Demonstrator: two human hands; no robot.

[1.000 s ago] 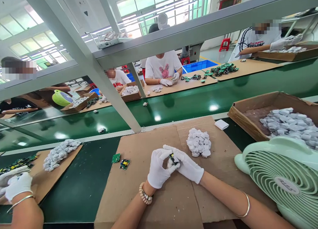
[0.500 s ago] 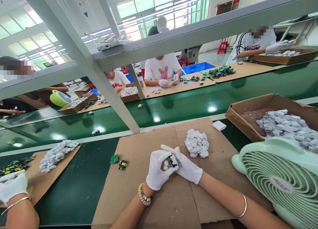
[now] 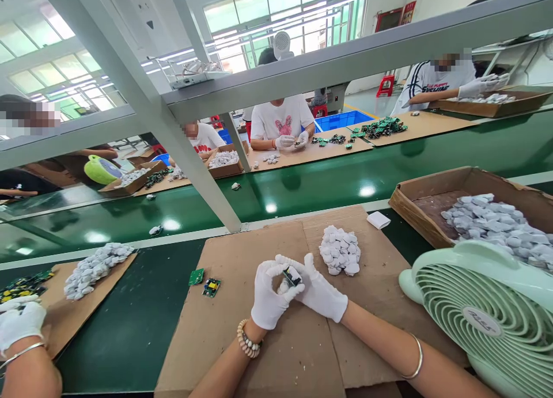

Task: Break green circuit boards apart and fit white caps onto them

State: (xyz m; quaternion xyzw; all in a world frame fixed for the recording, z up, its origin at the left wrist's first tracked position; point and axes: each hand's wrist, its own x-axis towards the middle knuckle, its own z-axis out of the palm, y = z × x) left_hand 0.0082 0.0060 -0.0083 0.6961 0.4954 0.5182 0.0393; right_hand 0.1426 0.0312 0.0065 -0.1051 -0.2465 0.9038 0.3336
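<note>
Both my hands wear white gloves and meet above the cardboard sheet (image 3: 233, 340). Between them is a small circuit board (image 3: 292, 276) with dark parts and a white piece against it. My left hand (image 3: 268, 294) pinches the board from the left, thumb and fingers curled into a ring. From the right, my right hand (image 3: 322, 293) closes on the same board, its fingertips partly hidden. A pile of small white pieces (image 3: 340, 250) lies just beyond my right hand. Two more boards, a plain green one (image 3: 196, 277) and one with a yellow part (image 3: 211, 287), lie to the left.
A green fan (image 3: 479, 311) stands at right, before a cardboard box (image 3: 415, 213) of white pieces. A folded white piece (image 3: 378, 220) lies near the sheet's far edge. Beyond runs a green conveyor belt (image 3: 311, 190) under a metal frame (image 3: 207, 190). A co-worker's gloved hand (image 3: 21, 323) is at left.
The board has turned slightly between my hands, and more of its white piece shows. Small items on the belt have shifted left. The view has moved slightly.
</note>
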